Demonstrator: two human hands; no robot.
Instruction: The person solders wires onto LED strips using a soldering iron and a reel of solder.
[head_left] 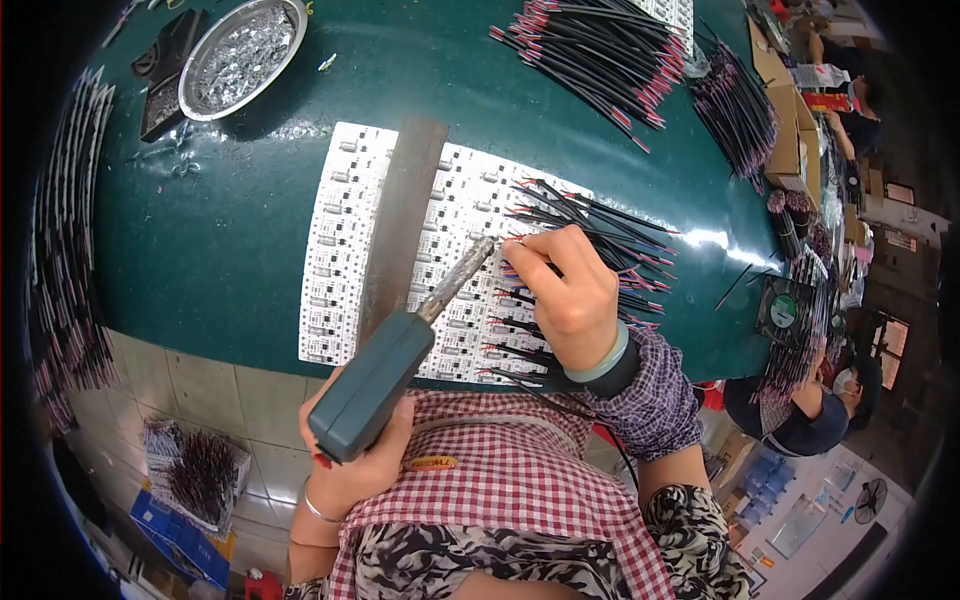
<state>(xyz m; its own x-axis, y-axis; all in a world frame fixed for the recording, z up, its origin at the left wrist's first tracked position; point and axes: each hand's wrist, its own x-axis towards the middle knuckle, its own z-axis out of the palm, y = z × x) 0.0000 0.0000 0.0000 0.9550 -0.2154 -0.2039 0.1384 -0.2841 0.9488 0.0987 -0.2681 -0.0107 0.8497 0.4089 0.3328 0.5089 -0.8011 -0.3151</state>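
Observation:
My left hand (378, 462) is closed around the dark green body of a soldering gun (375, 380). Its metal tip points up and right and reaches a white panel of small circuit boards (335, 250). My right hand (578, 300) pinches at the panel just right of the tip, where a bit of red wire shows; the fingers hide most of it. Black-sleeved wires (625, 240) with red ends lie in a column along the panel's right side, partly under my right hand. A flat grey metal bar (402, 215) rests lengthwise across the panel.
A metal bowl of silvery scraps (245, 60) stands at the far left beside a black box (160, 105). Bundles of black wires (610, 60) lie at the back right, and more strands (70, 230) hang over the left table edge. Another person (815, 400) sits at right.

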